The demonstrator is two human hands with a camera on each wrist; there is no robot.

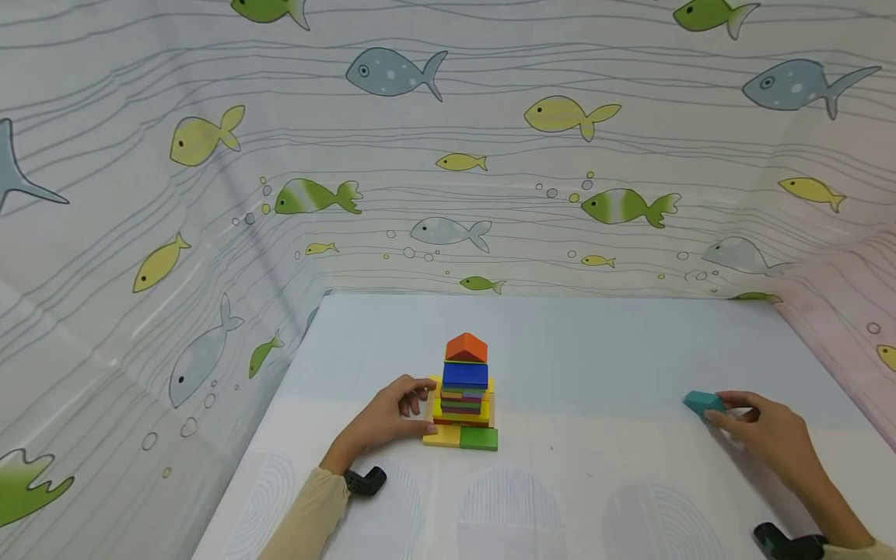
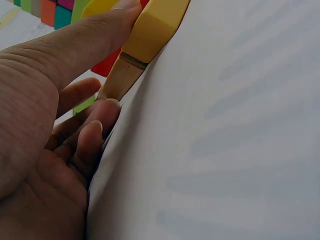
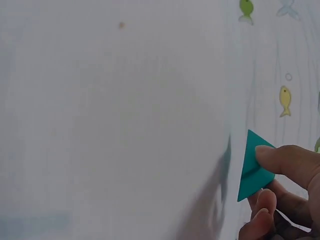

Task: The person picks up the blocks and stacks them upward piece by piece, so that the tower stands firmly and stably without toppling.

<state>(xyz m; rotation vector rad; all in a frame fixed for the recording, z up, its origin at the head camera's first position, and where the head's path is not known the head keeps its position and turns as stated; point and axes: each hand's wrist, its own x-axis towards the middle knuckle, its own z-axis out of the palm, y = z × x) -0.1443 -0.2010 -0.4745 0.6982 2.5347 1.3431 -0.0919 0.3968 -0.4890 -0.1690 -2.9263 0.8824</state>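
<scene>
A stack of colourful building blocks [image 1: 465, 377] stands on the table left of centre, topped by an orange triangular block [image 1: 467, 348] above a blue block [image 1: 465, 375]. My left hand [image 1: 388, 412] holds the left side of its base. Its thumb lies against a yellow block [image 2: 157, 25], its index finger reaches farther back, and the other fingers curl beside a wooden block [image 2: 121, 77]. Far to the right, my right hand [image 1: 773, 435] pinches a teal triangular block [image 3: 256, 167] between thumb and fingers, just over the table.
A white table cover [image 1: 574, 482] with pale printed arches lies under the stack. Fish-printed sheeting [image 1: 490, 179] rises behind the table and along both sides. Each wrist carries a black camera, the left camera [image 1: 367, 481] and the right camera [image 1: 787, 543].
</scene>
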